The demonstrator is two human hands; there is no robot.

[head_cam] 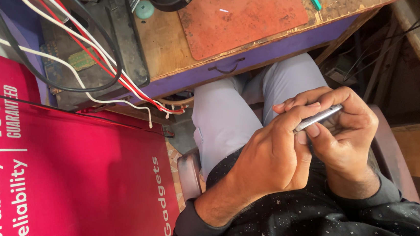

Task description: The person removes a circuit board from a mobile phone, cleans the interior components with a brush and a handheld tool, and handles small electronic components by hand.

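Both hands hold a slim silver phone [319,117] edge-on above the lap: the left hand [270,156] and right hand [341,126] each keep a closed grip around it (below the wooden bench [161,40]).

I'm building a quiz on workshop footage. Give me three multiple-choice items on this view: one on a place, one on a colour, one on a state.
1. Where is the thin silver device?
A. On the orange mat
B. Held between both hands over the lap
C. On the red banner

2. What colour is the front of the workbench drawer?
A. Purple
B. Green
C. Yellow

3. How does the left hand stand?
A. Flat and open on the bench
B. Hanging loose at the side
C. Closed on the device, thumb pressing its edge

Answers: B, the left hand and the right hand clasp it above the grey trousers; A, the drawer front is purple; C, its fingers wrap the device.
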